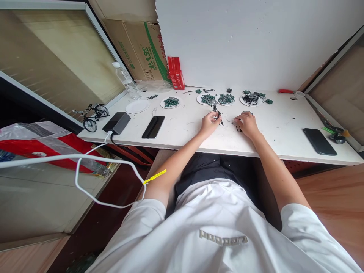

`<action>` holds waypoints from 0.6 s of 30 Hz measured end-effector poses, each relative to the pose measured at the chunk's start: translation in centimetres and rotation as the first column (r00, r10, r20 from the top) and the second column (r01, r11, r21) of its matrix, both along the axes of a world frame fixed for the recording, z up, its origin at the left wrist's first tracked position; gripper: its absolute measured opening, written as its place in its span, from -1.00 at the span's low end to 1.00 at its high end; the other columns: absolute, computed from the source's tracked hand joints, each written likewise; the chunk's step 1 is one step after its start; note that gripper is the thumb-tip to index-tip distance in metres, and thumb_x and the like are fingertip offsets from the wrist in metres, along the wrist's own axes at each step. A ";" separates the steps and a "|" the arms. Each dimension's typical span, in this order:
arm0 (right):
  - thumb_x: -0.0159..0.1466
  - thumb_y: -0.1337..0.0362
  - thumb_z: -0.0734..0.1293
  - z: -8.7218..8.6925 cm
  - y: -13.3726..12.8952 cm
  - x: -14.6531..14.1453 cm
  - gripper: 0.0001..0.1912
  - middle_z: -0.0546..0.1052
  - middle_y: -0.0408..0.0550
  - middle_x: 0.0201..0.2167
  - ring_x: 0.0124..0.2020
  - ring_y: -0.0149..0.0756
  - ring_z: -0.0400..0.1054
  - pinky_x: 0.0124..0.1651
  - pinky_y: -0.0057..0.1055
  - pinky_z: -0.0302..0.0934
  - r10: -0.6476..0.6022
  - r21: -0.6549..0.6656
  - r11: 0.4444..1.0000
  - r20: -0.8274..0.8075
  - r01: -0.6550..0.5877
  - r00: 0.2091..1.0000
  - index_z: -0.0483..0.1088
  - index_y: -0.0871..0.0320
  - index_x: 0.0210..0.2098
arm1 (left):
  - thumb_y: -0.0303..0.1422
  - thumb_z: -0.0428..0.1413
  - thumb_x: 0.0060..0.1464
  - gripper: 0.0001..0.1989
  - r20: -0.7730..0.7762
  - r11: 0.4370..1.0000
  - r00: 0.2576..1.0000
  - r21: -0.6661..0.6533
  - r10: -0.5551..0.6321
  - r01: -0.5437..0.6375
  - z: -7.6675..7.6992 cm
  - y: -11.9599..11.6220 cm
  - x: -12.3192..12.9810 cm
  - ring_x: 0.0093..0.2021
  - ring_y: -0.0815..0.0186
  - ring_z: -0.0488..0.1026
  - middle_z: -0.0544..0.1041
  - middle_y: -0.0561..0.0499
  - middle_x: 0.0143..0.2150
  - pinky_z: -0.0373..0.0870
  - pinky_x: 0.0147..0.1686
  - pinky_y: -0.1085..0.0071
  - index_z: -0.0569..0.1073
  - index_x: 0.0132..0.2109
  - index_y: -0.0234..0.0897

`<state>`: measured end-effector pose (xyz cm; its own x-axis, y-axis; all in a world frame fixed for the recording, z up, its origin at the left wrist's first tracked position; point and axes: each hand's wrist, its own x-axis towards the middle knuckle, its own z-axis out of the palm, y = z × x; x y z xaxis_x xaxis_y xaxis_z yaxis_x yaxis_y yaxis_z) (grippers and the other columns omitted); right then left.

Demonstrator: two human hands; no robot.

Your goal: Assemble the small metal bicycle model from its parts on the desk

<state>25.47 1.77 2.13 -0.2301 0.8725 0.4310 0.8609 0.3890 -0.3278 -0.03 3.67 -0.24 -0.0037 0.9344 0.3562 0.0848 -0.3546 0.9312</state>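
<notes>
My left hand (210,123) pinches a small dark model part (216,110) of thin black pieces, which stands up from its fingertips over the white table (182,131). To the right, my right hand (248,124) rests low on the table with its fingers bent, beside a small black frame piece (238,129); whatever its fingertips hold is too small to tell. Behind the hands are white plates heaped with dark green and black pieces, among them a right plate (241,101) and a left plate (163,103).
A finished-looking black model bicycle (93,115), a grey box (117,123) with cables and a phone (153,127) lie left. Behind them stand a water bottle (127,81) and a red box (176,74). Another phone (319,141) lies right. A white cable (76,156) crosses near my left arm.
</notes>
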 end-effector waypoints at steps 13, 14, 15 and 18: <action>0.62 -0.27 -0.05 1.9 -1.6 -1.6 -0.29 0.63 0.15 -0.16 -0.08 0.05 0.51 0.10 -0.01 0.42 0.029 0.186 0.982 -0.326 0.034 0.945 0.53 0.06 0.07 | -0.22 0.42 0.14 -0.70 -0.002 0.999 1.000 -0.018 -0.027 0.027 0.2 -0.3 -0.2 -0.27 0.28 0.58 0.72 -0.11 -0.14 0.50 -0.24 0.39 0.66 -0.04 -0.26; 0.61 -0.31 -0.06 1.9 -1.7 -1.6 -0.26 0.61 0.13 -0.20 -0.13 0.04 0.50 0.06 -0.02 0.42 0.024 0.184 0.982 -0.343 0.043 0.939 0.52 0.06 0.06 | -0.22 0.42 0.15 -0.70 -0.005 0.999 1.000 -0.017 -0.028 0.028 0.2 -0.3 -0.2 -0.27 0.28 0.58 0.72 -0.11 -0.14 0.50 -0.24 0.39 0.66 -0.03 -0.27; 0.60 -0.34 -0.06 1.9 -1.8 -1.8 -0.24 0.58 0.10 -0.24 -0.17 0.02 0.49 0.03 -0.04 0.42 0.021 0.177 0.983 -0.363 0.047 0.932 0.52 0.06 0.06 | -0.22 0.42 0.15 -0.69 -0.008 0.999 1.000 -0.017 -0.028 0.028 0.2 -0.3 -0.2 -0.27 0.29 0.58 0.72 -0.12 -0.14 0.50 -0.24 0.39 0.66 -0.03 -0.27; 0.58 -0.37 -0.01 1.9 -2.0 -2.5 -0.25 0.52 0.02 -0.33 -0.28 -0.04 0.43 -0.07 -0.08 0.42 0.029 0.118 0.993 -0.425 0.023 0.905 0.51 0.05 0.10 | -0.24 0.42 0.15 -0.71 -0.017 1.000 1.000 -0.010 -0.019 0.018 0.1 -0.3 -0.1 -0.28 0.29 0.58 0.72 -0.12 -0.13 0.50 -0.23 0.39 0.65 -0.04 -0.27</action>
